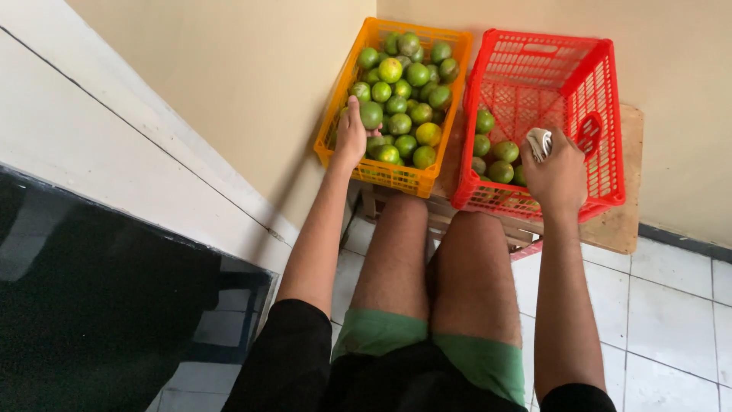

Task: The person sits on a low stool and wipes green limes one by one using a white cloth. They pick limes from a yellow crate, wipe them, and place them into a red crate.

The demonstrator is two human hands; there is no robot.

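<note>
An orange plastic crate [341,130] filled with several green citrus fruits stands on a low wooden board against the wall. My left hand [351,134] reaches into its near left corner and grips one green fruit [371,114]. Beside it on the right stands a red plastic crate [602,114] with several green fruits [496,152] on its bottom. My right hand [559,174] hovers over the red crate's near side, closed on a crumpled white cloth [539,142].
The wooden board [621,221] juts out past the red crate on the right. My bare knees [442,252] sit just below the crates. A cream wall rises behind, white floor tiles [671,320] lie at right, and a dark glossy surface [99,305] fills the lower left.
</note>
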